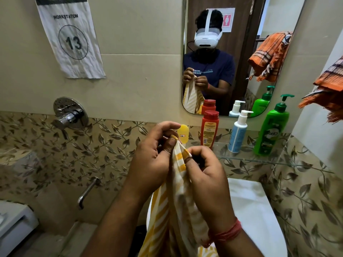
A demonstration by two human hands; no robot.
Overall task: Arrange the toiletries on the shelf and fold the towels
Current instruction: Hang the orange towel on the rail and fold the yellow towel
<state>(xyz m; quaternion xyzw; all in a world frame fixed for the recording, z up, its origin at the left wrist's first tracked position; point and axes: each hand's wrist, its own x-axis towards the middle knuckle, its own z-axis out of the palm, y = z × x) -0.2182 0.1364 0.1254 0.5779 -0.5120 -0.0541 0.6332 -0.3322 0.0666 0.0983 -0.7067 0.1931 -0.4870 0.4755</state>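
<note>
Left hand [154, 156] and right hand [204, 173] both pinching the top edge of a yellow-striped towel [167, 210], side by side at center, cloth hanging toward six o'clock. At two o'clock, on the glass shelf [246, 158]: red bottle [209, 129], white pump bottle [238, 134], green pump bottle [272, 130]. Orange towel [328, 89] at three o'clock.

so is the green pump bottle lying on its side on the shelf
No, the green pump bottle stands upright on the glass shelf, right of the white pump bottle.
</note>
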